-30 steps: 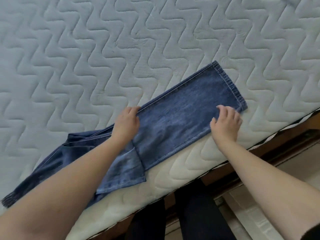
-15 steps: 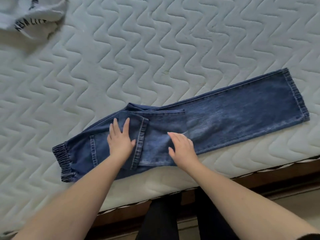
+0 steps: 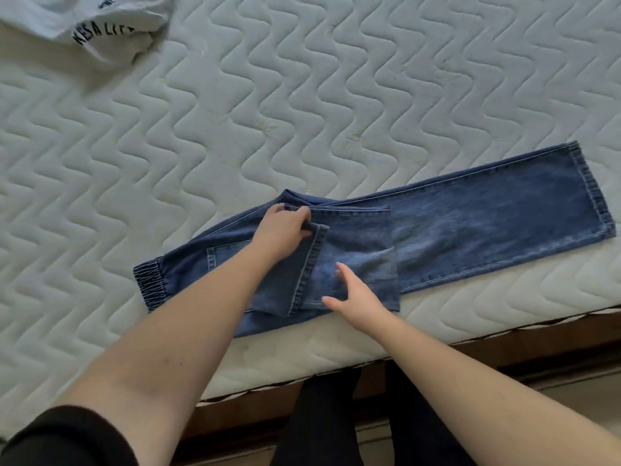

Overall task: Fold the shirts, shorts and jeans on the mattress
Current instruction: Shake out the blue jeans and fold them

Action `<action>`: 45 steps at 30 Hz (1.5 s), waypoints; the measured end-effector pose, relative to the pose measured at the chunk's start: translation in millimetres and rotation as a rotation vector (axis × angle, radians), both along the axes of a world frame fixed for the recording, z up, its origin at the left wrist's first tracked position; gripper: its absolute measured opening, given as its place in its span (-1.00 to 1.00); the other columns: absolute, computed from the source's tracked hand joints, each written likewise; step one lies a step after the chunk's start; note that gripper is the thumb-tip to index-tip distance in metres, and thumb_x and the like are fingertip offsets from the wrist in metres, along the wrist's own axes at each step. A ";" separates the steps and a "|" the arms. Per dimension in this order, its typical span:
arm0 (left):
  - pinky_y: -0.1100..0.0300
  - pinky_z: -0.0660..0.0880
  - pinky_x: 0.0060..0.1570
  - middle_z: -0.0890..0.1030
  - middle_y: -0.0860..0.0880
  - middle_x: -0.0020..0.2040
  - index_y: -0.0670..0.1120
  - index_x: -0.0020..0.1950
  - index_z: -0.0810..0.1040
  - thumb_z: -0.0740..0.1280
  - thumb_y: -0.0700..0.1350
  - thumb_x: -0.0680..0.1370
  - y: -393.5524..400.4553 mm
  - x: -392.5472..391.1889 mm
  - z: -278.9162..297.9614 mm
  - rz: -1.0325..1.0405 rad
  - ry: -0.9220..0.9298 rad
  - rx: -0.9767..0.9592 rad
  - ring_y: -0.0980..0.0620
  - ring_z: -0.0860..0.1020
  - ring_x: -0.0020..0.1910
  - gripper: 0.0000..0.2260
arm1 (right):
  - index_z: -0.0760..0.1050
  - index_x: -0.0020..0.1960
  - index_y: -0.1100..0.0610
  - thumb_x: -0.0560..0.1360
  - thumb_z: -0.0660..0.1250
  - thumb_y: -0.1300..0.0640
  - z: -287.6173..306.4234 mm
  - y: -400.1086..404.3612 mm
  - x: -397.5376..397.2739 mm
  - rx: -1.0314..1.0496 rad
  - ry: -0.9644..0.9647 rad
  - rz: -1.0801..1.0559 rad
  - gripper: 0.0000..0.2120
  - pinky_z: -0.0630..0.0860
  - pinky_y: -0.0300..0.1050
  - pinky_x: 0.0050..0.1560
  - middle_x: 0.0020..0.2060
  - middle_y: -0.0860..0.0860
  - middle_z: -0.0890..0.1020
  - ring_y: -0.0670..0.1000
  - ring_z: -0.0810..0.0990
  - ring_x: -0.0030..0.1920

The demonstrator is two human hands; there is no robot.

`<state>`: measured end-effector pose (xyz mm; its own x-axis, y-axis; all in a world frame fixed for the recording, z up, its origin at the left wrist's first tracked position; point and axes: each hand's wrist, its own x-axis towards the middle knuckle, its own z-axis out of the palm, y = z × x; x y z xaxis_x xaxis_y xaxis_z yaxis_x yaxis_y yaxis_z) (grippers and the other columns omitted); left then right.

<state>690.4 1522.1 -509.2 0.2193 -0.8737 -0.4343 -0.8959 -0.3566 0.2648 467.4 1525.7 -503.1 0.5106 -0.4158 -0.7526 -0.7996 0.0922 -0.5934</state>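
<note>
A pair of dark blue denim jeans (image 3: pixel 470 227) is laid lengthwise near the front edge of a white quilted mattress (image 3: pixel 302 95), the elasticated waistband to the left and the hemmed leg ends to the right. A folded-over flap of denim at the middle is pinched at its upper corner by the left hand (image 3: pixel 285 230), fingers curled round the hem. The right hand (image 3: pixel 356 297) is laid flat on the flap, fingers spread. A crumpled white printed shirt (image 3: pixel 100 25) is seen at the far left corner.
</note>
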 end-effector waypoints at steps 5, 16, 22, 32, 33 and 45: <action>0.19 0.38 -0.17 0.63 0.11 -0.12 0.03 0.07 0.53 0.39 -0.03 0.54 33.6 -25.7 63.2 0.147 0.366 -0.188 0.07 0.57 -0.13 -0.87 | 0.11 0.55 -0.16 0.34 0.57 -0.09 19.9 7.7 3.2 0.136 -0.189 -0.283 -0.07 0.35 -0.16 0.34 0.37 -0.28 0.37 -0.22 0.33 0.35; 0.44 0.39 -0.12 0.62 0.19 -0.21 0.11 -0.06 0.59 0.39 -0.18 0.55 48.6 -56.7 162.5 0.419 0.612 -0.387 0.26 0.51 -0.22 -0.84 | 0.45 -0.16 0.01 0.43 0.49 0.02 95.3 -24.1 -58.5 -0.242 -0.082 -0.069 -0.78 0.44 -0.31 -0.20 -0.34 -0.08 0.57 -0.12 0.53 -0.28; 0.10 0.46 -0.02 0.66 -0.06 -0.10 -0.09 0.06 0.61 0.36 -0.13 0.57 -15.8 -81.1 198.7 0.219 0.479 -0.310 -0.06 0.58 -0.07 -0.89 | 0.56 -0.05 0.08 0.48 0.46 0.03 151.8 -75.8 -128.0 -0.419 0.032 -0.160 -0.85 0.33 -0.17 -0.23 -0.23 -0.02 0.61 0.01 0.54 -0.17; 0.21 0.24 -0.20 0.62 -0.07 -0.14 -0.12 0.04 0.60 0.36 -0.13 0.57 -121.0 -167.0 228.7 -0.026 0.463 -0.317 -0.04 0.53 -0.11 -0.90 | 0.53 -0.12 0.08 0.50 0.40 -0.11 188.6 -114.1 -225.9 -0.529 0.081 -0.396 -0.75 0.60 -0.02 -0.30 -0.29 0.01 0.64 -0.01 0.64 -0.41; 0.20 0.27 -0.17 0.64 -0.09 -0.11 -0.12 0.06 0.61 0.35 -0.12 0.57 -130.7 -177.7 228.8 -0.031 0.461 -0.313 -0.04 0.54 -0.09 -0.88 | 0.54 -0.13 0.07 0.51 0.40 -0.12 186.9 -119.5 -235.4 -0.530 0.075 -0.417 -0.74 0.61 0.01 -0.31 -0.28 0.02 0.64 0.00 0.65 -0.40; 0.07 0.39 -0.12 0.64 -0.15 -0.13 -0.18 -0.01 0.58 0.34 -0.08 0.58 -309.6 -307.6 163.4 -0.023 0.388 -0.161 -0.10 0.55 -0.10 -0.84 | 0.59 -0.03 0.07 0.52 0.37 0.04 116.0 -269.5 -356.4 -0.402 0.124 -0.463 -0.89 0.28 -0.12 -0.28 -0.35 -0.04 0.57 0.06 0.57 -0.24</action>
<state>382.9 1212.4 -345.8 0.0463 -0.9400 -0.3380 -0.7258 -0.2642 0.6351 111.1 1256.2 -387.2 0.1285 -0.8361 -0.5333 -0.7949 0.2347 -0.5595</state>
